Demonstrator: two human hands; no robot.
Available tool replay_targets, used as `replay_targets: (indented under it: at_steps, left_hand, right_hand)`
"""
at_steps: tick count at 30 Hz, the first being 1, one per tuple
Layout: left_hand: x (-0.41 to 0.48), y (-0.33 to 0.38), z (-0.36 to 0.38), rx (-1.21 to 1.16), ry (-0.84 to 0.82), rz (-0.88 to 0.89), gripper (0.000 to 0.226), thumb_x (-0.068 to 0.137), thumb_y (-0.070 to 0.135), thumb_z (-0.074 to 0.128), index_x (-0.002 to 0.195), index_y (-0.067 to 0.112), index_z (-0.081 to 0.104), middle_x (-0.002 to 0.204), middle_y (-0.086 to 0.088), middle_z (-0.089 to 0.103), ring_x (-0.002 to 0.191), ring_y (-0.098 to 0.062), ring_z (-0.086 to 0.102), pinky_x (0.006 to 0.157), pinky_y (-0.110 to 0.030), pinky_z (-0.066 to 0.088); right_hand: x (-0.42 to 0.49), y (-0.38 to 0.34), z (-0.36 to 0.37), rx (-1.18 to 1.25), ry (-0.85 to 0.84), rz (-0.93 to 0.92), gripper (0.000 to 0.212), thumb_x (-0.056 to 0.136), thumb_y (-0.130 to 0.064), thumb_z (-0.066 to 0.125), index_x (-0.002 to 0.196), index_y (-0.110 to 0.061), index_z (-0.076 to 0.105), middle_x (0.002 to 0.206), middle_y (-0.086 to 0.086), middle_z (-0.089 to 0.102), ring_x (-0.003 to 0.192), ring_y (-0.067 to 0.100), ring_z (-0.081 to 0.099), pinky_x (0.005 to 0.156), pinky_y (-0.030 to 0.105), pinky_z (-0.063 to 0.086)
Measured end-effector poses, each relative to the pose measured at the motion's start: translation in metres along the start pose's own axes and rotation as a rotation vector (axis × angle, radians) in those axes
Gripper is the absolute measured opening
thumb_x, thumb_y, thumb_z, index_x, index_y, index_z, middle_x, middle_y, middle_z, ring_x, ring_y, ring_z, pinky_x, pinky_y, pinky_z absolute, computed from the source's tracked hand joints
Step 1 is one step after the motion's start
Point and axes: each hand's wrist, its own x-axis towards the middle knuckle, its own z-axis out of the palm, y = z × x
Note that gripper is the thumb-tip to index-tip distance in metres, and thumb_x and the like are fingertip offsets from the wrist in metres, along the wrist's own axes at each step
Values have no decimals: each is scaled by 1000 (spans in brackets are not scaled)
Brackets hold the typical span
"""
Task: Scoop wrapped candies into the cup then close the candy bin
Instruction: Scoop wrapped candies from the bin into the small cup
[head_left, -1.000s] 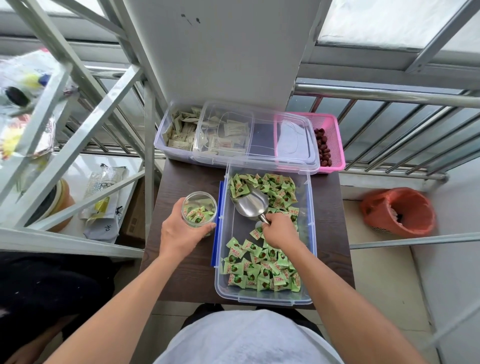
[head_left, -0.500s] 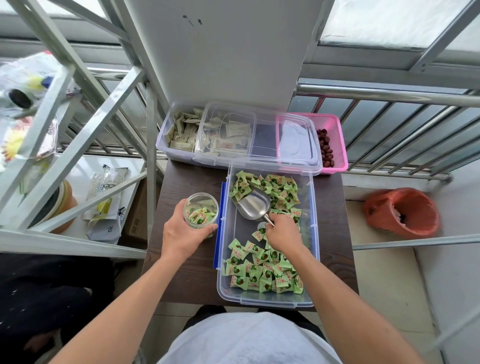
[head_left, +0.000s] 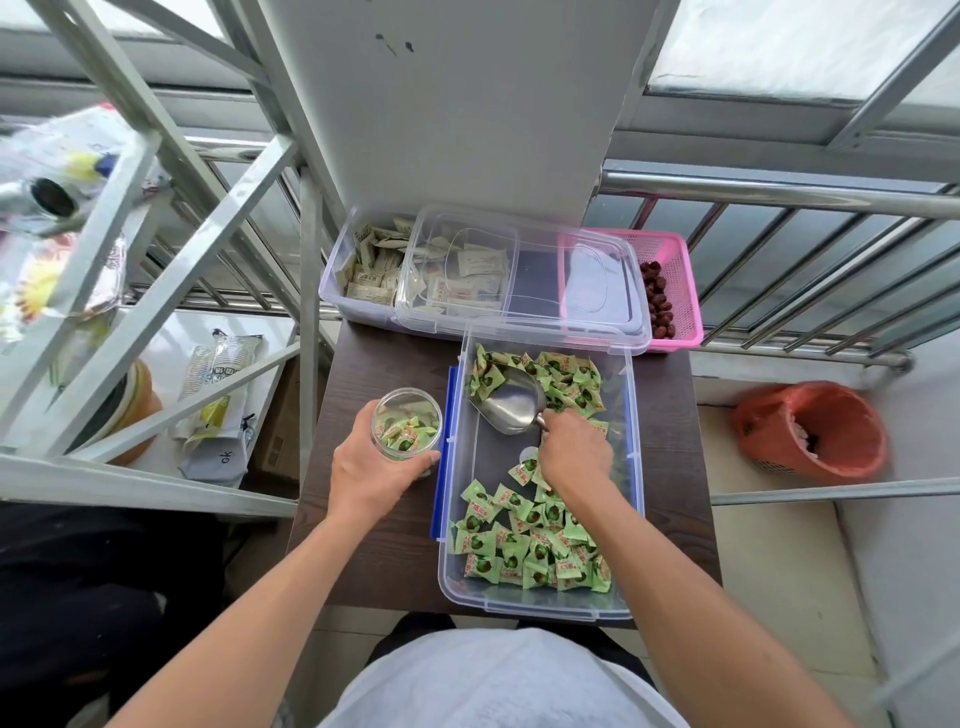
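A clear candy bin (head_left: 637, 519) lies open on a small dark table (head_left: 379, 561), with green wrapped candies (head_left: 530, 545) heaped at its near end and far end. My right hand (head_left: 574, 452) grips the handle of a metal scoop (head_left: 511, 402) inside the bin; the scoop's bowl looks empty and points at the far pile. Left of the bin, my left hand (head_left: 371, 470) holds a clear cup (head_left: 408, 423) partly filled with green candies. The bin's clear lid (head_left: 519, 283) rests across the containers behind it.
Behind the bin stand a clear tub of beige sachets (head_left: 374, 265) and a pink basket (head_left: 675, 280) with dark red fruits. A metal railing (head_left: 779, 195) runs behind the table. An orange waste basket (head_left: 813, 431) sits on the floor at right. Metal frame bars (head_left: 156, 312) cross the left side.
The scoop has shifted slightly toward the far pile of candies. My left hand and the cup have stayed in place.
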Motion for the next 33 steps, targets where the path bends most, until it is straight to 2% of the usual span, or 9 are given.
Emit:
replay_targets:
  at_steps: [5,6,10,17,20,23,27,30,33]
  left_hand:
    - [0,0,-1,10,-5,-10,89,62,40,96,137,28,50,111,10,63,107,-13,60,96,-29,49]
    - [0,0,-1,9,-6,-10,89,62,40,96,137,28,50,110,10,62,107,-13,60,95,-28,49]
    - [0,1,-1,8,-3,-6,87,62,39,96,135,29,50,109,11,62,106,-13,59,93,-27,48]
    - [-4,0,0,1,0,-23,90,63,39,96,138,28,49,109,11,61,106,-14,60,91,-25,47]
    - [-6,0,-1,11,1,-17,92,62,40,96,140,27,48,111,11,61,107,-14,59,92,-26,47]
    - [-8,0,-3,4,-1,-11,93,61,41,97,139,30,48,110,13,61,107,-12,60,94,-27,49]
    - [-9,2,-4,-1,-11,0,88,60,40,97,134,34,50,106,17,63,106,-11,62,93,-26,49]
    - [-12,6,-5,-11,-21,15,81,61,37,97,124,45,46,100,27,61,102,-8,63,90,-23,49]
    - [-15,7,-6,-6,-16,31,79,61,36,97,118,51,44,98,28,62,98,-5,65,88,-22,51]
  right_hand:
    - [2,26,17,386,-141,75,23,96,-15,52,88,-31,67,82,4,70,72,25,65,66,40,56]
    - [0,31,19,463,-161,83,22,97,-16,54,90,-32,67,82,2,70,68,21,61,64,38,53]
    - [-15,40,20,692,-165,144,32,100,-16,58,131,-23,66,101,3,71,68,11,52,61,28,45]
    - [-32,54,4,816,-163,139,38,100,-11,58,137,-16,61,77,-3,64,58,13,45,49,25,39]
    - [-44,51,-16,820,-150,105,33,99,-10,59,131,-17,66,82,-3,67,62,18,50,53,30,43]
    - [-56,45,-41,778,-143,35,32,98,-12,63,129,-20,68,75,-5,68,54,10,47,48,24,41]
    - [-71,27,-84,661,-144,-96,29,95,-16,67,120,-29,73,93,2,77,50,6,48,49,28,45]
    - [-81,1,-115,528,-145,-220,16,95,-18,67,102,-27,78,83,9,76,46,9,46,49,30,43]
    - [-89,-27,-137,374,-126,-288,16,93,-19,65,97,-20,80,70,10,73,46,13,45,47,27,40]
